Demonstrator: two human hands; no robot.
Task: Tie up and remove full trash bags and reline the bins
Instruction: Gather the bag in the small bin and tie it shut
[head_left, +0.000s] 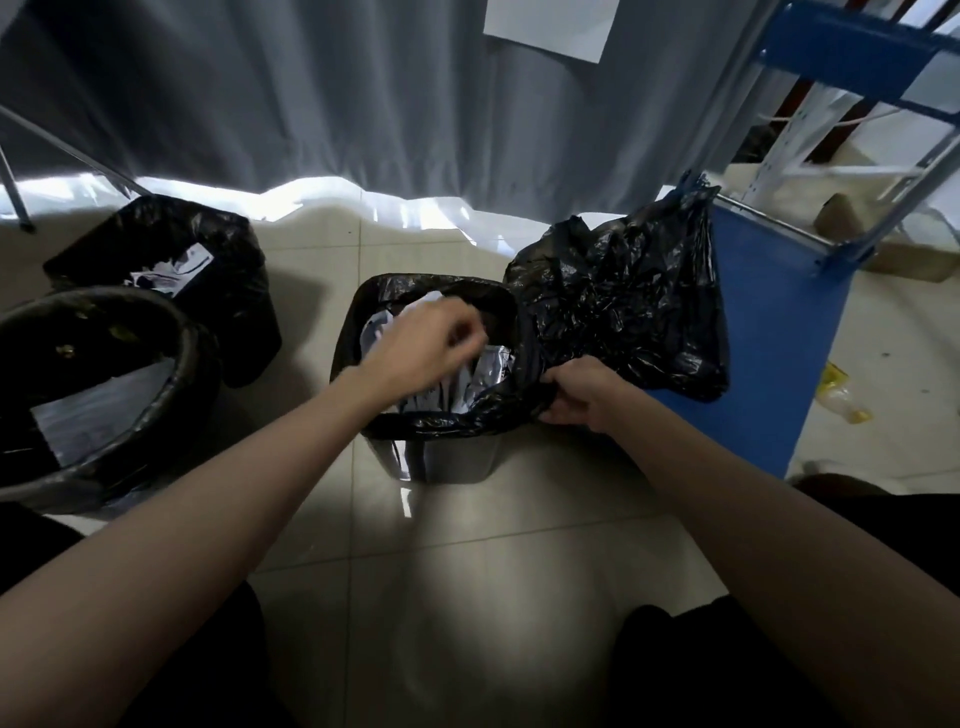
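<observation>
Head camera looks down on three lined trash bins on a pale tiled floor: a small square bin (431, 457) in the middle, a round bin (171, 374) at the near left, and another dark bin (244, 291) behind the round one. Each carries a black liner and each holds crumpled white paper. One loose black trash bag (623, 296) lies bunched just right of the middle bin, resting against a blue panel (769, 353). Two bare hands reach in from below.

The left hand (421, 348) hovers over the mouth of the middle bin with its fingers curled, motion-blurred; whether they pinch anything cannot be told. The right hand (576, 395) grips a fold of black plastic at the bin's right rim, where the liner (436, 423) and the loose bag meet; which of the two it holds is unclear.

A grey curtain (311, 104) hangs behind the bins, its hem on the floor, with a white sheet (550, 21) pinned near its top. A blue metal rack (857, 47) stands at the right, crowding the loose bag. A yellowish scrap of packaging (841, 395) lies on the floor beyond the blue panel.

The middle bin stands upright, mouth up, its long axis vertical. The loose bag sprawls up and away from the bin toward the rack
</observation>
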